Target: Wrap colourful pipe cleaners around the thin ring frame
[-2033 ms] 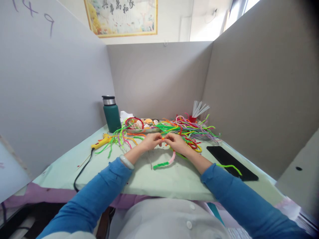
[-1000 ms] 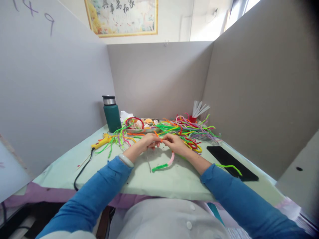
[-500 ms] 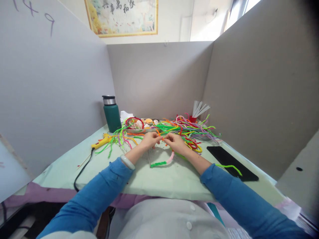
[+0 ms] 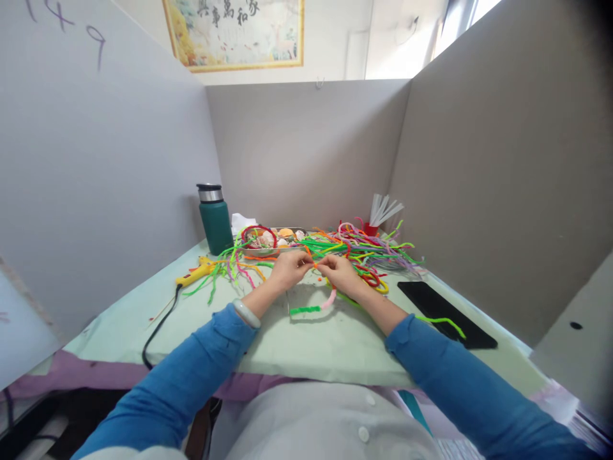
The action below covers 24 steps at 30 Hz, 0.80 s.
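Note:
My left hand [image 4: 290,268] and my right hand [image 4: 339,271] pinch a small orange pipe cleaner [image 4: 315,265] between their fingertips, close together above the table. Below them hangs or lies a curved piece with a green part [image 4: 305,310] and a pink part [image 4: 329,299]; how it joins the orange one is hidden by my hands. Behind my right hand spreads a pile of colourful pipe cleaners [image 4: 378,249]. A metal tray [image 4: 272,251] with small round pieces stands behind my left hand.
A green bottle [image 4: 215,223] stands at the back left, near a yellow glue gun [image 4: 195,273] with a black cord. White sticks [image 4: 382,211] stand in a red holder at the back right. A black flat object [image 4: 445,314] lies on the right. Grey panels [image 4: 306,147] enclose the table.
My fingertips have shifted slightly around the orange pipe cleaner, and the right hand has turned a little. The green part below has moved up slightly.

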Each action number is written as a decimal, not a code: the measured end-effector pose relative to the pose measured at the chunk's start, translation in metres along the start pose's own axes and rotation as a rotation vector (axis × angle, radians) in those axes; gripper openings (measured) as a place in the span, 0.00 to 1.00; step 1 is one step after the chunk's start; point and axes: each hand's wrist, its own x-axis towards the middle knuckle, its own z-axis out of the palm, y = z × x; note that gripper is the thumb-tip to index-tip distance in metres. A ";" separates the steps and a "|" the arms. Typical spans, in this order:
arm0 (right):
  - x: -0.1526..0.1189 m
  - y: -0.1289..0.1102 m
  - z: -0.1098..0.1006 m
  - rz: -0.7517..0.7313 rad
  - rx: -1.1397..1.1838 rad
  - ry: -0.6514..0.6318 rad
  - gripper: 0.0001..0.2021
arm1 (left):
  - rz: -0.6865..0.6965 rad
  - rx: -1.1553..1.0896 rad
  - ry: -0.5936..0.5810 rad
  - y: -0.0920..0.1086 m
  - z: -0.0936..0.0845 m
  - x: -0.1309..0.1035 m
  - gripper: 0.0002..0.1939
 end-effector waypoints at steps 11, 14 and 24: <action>0.000 -0.002 0.000 0.054 0.086 -0.002 0.08 | 0.117 0.047 -0.008 -0.003 0.001 0.000 0.10; -0.001 -0.002 0.000 0.044 0.067 -0.004 0.08 | 0.131 0.056 -0.033 -0.005 0.002 0.000 0.10; -0.002 -0.001 0.001 -0.016 0.021 -0.028 0.08 | 0.164 0.073 -0.030 -0.009 0.004 0.002 0.09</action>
